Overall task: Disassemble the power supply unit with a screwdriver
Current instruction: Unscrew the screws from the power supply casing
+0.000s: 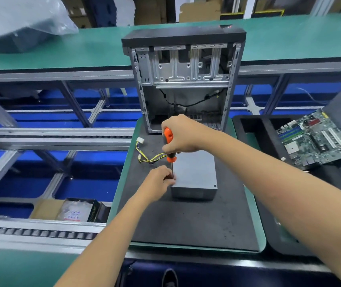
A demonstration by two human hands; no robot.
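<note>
**Screwdriver upright at the PSU's near-left corner**

A green-edged bench with a dark foam mat (186, 220) sits among aluminium conveyor frames over blue flooring, with cardboard boxes stacked in the background. On the mat lies the grey PSU (194, 175), flat, just in front of an opened PC case (184, 79) that stands upright at the mat's far end. Yellow and black wires (146, 156) with white plugs trail from the PSU's far left side onto the mat.

The right hand (183, 134) is wrapped around the orange-and-black handle of the screwdriver (169, 146), fingers clamped on it, the tool held near vertical with its shaft reaching down to the PSU's near-left top corner. The left hand (158, 181) is at that same corner, its fingers curled and pinching the shaft low down, against the box's edge.

To the right, a motherboard (314, 139) rests tilted in a black foam tray (254, 129). A plastic-wrapped bundle (20, 21) lies on the far green bench at upper left.
</note>
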